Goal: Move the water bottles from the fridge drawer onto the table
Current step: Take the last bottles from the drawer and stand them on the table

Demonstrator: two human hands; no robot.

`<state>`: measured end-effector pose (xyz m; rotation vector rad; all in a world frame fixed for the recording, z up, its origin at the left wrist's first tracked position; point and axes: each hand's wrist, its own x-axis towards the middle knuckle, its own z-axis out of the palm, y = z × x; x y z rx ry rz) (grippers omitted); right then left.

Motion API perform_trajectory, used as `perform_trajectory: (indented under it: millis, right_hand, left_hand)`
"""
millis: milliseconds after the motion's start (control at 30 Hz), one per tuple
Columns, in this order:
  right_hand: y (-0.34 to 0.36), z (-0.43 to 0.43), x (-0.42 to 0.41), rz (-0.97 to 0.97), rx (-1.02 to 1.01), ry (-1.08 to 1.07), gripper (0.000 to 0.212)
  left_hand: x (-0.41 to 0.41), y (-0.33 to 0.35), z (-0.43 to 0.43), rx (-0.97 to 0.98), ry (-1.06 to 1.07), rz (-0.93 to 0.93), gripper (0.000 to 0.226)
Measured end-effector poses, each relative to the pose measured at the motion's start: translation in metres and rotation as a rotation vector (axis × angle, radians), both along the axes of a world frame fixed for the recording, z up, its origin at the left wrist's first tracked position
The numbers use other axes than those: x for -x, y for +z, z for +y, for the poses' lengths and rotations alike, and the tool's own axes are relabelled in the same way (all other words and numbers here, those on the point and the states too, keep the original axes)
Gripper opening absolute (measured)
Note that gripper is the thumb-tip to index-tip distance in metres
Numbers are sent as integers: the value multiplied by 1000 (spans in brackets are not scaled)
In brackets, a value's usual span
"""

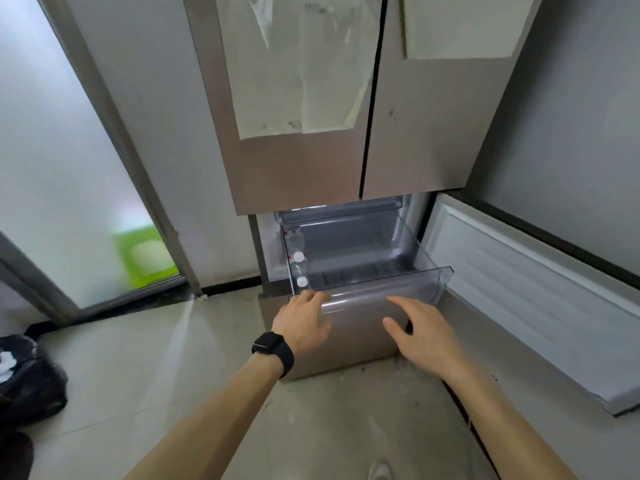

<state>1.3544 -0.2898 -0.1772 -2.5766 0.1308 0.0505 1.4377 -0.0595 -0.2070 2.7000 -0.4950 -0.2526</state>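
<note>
You have two water bottles in view, both clear with white caps: the near bottle [302,281] and the far bottle [298,256] stand one behind the other against the left wall of the clear fridge drawer [415,244], which is pulled out beneath the fridge's [304,168] two closed upper doors. Any print on the bottles is too small and blurred to read; only a hint of red shows by the far one. Your left hand [304,317] reaches to the drawer's front left corner with the fingers fairly straight and close together, their tips at the rim just below the near bottle and holding nothing; whether they press on the plastic cannot be told. That hand wears one ring [304,295], and one black watch [273,351] sits on its wrist. Your right hand [419,327] hovers before the drawer's front face with the fingers loosely spread and the thumb out, holding nothing. One lower door [519,289] stands open to the right, its white inner lining showing. Pale sheets [294,64] cover the upper doors, with no legible writing. One black bag [27,375] lies on the tiled floor at the left.
</note>
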Motion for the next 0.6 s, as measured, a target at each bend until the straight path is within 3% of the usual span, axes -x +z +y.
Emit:
perform_trajectory:
  millis: [233,367,600]
  right_hand:
    - [-39,-28,-117,110,-78,170,56]
    - [-65,-42,-183,177,-10,293,51]
    - [-133,-50,-292,316,98,400,50]
  left_hand:
    - [-92,-30,-33,142,272,177,61]
    - [-142,-37,-58,281,497,309,62]
    - [-218,-60,-81,254,704,347,72]
